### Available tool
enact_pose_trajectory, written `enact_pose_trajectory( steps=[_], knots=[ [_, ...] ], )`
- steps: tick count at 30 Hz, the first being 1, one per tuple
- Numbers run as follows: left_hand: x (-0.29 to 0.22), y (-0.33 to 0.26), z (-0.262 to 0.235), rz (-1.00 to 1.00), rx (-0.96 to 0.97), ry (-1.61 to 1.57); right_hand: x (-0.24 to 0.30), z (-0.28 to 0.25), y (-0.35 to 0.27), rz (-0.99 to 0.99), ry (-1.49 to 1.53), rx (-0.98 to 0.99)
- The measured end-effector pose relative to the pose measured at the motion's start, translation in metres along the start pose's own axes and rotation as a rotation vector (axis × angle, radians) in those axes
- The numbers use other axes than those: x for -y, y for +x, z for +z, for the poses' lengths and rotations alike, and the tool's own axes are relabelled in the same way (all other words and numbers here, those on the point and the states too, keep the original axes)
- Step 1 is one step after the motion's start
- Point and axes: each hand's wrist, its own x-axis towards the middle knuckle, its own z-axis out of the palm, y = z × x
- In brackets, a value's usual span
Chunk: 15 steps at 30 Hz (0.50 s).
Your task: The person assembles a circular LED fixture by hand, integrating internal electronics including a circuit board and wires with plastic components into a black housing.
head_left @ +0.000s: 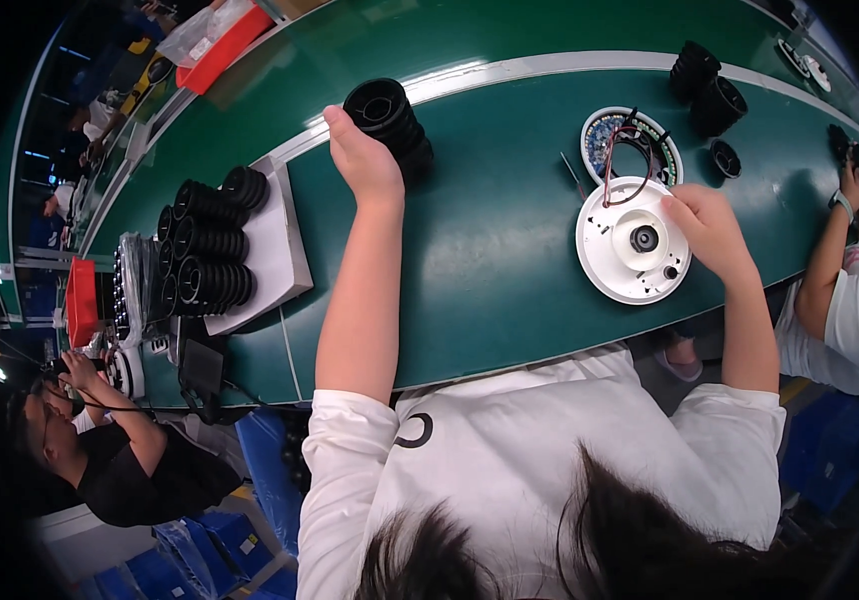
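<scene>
My left hand (365, 163) is against the near left side of a leaning stack of black ribbed plastic cups (386, 112). Its thumb points up beside the top cup, and the other fingers curl behind the stack, partly hidden. With its thumb on the top face, my right hand (712, 228) grips the right rim of a round white plastic housing (605, 245) that has a dark round centre. Red and black wires (610, 165) run from this housing to a round circuit board in a white ring (590, 135), which lies just beyond it on the green table.
More black ribbed cups (212, 240) lie in rows on a white box (285, 235) at the left. Other black cups (720, 105) stand at the far right, near a small black ring (726, 158). Co-workers sit on both sides. A red bin (225, 45) stands at the far left.
</scene>
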Motion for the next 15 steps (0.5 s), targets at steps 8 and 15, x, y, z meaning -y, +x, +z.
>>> enact_pose_trajectory(
  steps=[8,15],
  knots=[
    [-0.003,-0.003,0.000,0.081,0.055,0.091,0.038,0.001,-0.003,-0.048,-0.054,-0.377],
    [-0.011,-0.009,0.010,0.008,-0.064,0.049,0.111,0.015,0.066,-0.501,-0.237,-0.107]
  ],
)
